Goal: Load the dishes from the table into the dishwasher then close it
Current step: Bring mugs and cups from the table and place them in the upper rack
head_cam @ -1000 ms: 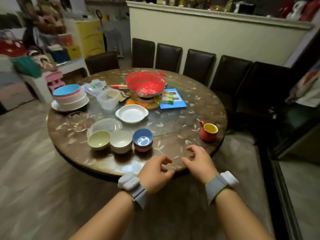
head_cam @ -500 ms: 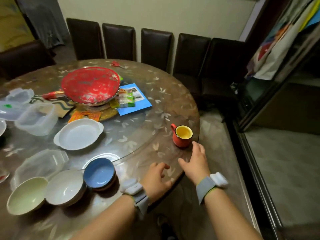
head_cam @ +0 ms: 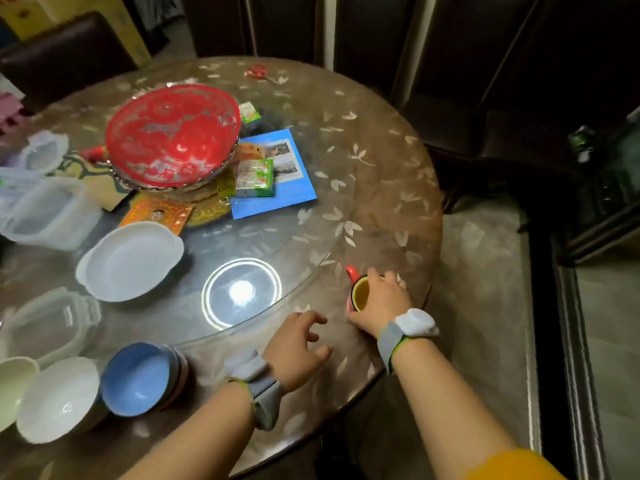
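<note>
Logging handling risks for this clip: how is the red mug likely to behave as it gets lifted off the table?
The red mug looks glazed, so probably rigid, breakable and somewhat slick. The right hand wraps its body rather than the handle, likely a steady grip. Its yellow inside may be glaze or liquid; I cannot tell, so tipping could spill.

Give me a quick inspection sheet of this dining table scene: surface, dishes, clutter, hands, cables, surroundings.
Surface: round table with leaf pattern; glass turntable reflecting a ceiling light.
Job's things: red mug near the right edge; white handled dish; blue bowl, white bowl and pale green bowl at the near left edge.
Clutter: red basket, blue booklet, snack packets, clear plastic containers.
Hands: right hand grips the mug; left hand hovers, fingers loosely curled, holding nothing.
Cables: nothing seen.
Surroundings: dark chairs behind; dishwasher not in view.
</note>
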Demonstrator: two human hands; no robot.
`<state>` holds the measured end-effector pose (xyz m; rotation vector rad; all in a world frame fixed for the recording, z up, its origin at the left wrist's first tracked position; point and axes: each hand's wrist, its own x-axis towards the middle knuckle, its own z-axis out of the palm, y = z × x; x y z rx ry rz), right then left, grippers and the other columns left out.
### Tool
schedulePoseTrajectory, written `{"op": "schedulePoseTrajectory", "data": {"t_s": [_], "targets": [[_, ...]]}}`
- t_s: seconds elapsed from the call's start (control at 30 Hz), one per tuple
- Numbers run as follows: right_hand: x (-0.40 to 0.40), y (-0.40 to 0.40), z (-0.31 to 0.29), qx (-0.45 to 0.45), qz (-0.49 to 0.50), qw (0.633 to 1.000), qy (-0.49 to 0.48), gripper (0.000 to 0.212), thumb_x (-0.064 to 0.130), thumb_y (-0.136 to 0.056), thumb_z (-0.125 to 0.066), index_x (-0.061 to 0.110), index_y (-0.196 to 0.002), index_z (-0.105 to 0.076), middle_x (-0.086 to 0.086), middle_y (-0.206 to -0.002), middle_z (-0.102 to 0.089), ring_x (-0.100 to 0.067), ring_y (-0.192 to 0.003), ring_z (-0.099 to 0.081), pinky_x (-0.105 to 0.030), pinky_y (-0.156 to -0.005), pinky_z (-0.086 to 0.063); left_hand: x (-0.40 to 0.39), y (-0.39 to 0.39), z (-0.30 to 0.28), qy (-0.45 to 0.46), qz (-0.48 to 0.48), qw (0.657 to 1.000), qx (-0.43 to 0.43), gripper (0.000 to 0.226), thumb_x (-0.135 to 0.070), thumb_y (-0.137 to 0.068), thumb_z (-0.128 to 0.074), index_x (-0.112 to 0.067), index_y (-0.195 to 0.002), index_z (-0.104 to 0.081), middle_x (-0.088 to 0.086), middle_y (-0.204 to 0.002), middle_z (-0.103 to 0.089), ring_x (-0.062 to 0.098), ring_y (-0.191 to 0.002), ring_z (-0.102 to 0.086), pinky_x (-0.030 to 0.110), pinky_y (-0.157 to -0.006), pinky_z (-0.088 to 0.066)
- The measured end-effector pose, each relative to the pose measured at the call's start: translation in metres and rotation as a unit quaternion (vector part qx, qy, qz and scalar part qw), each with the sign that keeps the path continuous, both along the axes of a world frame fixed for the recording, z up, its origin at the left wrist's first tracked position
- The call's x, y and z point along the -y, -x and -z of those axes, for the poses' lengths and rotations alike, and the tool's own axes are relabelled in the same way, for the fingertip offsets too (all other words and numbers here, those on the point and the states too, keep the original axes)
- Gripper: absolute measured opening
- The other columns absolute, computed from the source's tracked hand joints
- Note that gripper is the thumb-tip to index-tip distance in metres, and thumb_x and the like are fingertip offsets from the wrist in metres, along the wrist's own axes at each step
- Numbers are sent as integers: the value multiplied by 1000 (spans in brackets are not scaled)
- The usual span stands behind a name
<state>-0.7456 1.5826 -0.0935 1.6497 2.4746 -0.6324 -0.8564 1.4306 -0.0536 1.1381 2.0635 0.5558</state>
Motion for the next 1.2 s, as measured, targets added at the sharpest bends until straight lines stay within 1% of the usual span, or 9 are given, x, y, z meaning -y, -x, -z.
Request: {"op": "schedulePoseTrajectory", "data": {"t_s": [0.17,0.3,0.43,0.67,0.8,0.87,1.03,1.13,1.2], "targets": [[13,15,-41,-214,20,964,156,75,45,-62,-83,29,-127,-50,0,-124,-55,-23,-114,-54,-33,-92,-46,15,9,1,-56,-125,981,139,67,-39,-77,-74,-30,-135,-41,-6,-130,-50,5,-106,-59,25,-85,-54],[57,60,-90,-421,-8,836,351,53,35,-66,-84,31,-110,-56,6,-109,-65,-15,-103,-63,-26,-80,-52,52,30,-32,-177,-300,829,436,83,-55,-74,-72,-34,-144,-31,-1,-132,-56,15,-114,-61,46,-93,-53],[155,111,-116,-434,-187,799,373,72,45,-54,-80,29,-116,-48,4,-112,-63,-15,-102,-63,-36,-85,-55,144,48,-57,-299,-379,730,484,98,-70,-64,-70,-23,-144,-38,8,-136,-56,27,-122,-57,51,-99,-47],[389,118,-132,-305,-501,728,356,73,51,-60,-79,34,-119,-40,6,-119,-51,-11,-111,-55,-40,-97,-48,381,-8,-83,-409,-647,536,356,81,-55,-62,-77,-21,-132,-54,11,-118,-67,23,-98,-69,39,-70,-57],[565,69,-141,-194,-638,624,406,52,31,-75,-81,35,-116,-48,7,-120,-55,5,-103,-56,-21,-87,-52,553,-117,-93,-381,-784,467,148,55,-39,-67,-77,-32,-118,-58,6,-117,-65,22,-97,-68,38,-72,-58],[739,-35,-156,-125,-732,522,419,43,27,-81,-76,26,-117,-55,6,-115,-60,3,-101,-57,-13,-81,-49,700,-271,-98,-335,-861,383,-23,58,-38,-66,-81,-36,-118,-56,-7,-116,-61,10,-101,-62,32,-83,-54],[837,-84,-135,-86,-808,455,364,35,29,-82,-74,23,-115,-61,5,-103,-65,-7,-93,-62,-34,-88,-53,781,-350,-77,-88,-870,474,-100,91,-66,-39,-78,-40,-121,-48,-17,-113,-59,5,-104,-59,29,-90,-50],[957,-197,-127,9,-907,306,290,50,33,-82,-74,20,-127,-55,9,-105,-58,1,-84,-53,-3,-72,-41,860,-473,-64,5,-914,376,-151,80,-66,-40,-76,-37,-111,-53,-12,-104,-60,8,-93,-63,28,-78,-55],[1004,-245,-122,42,-931,244,268,58,36,-82,-74,22,-132,-49,9,-107,-55,0,-85,-51,-3,-67,-37,889,-525,-53,44,-926,341,-157,73,-65,-40,-72,-39,-105,-51,-11,-104,-57,11,-93,-62,29,-76,-54]]}}
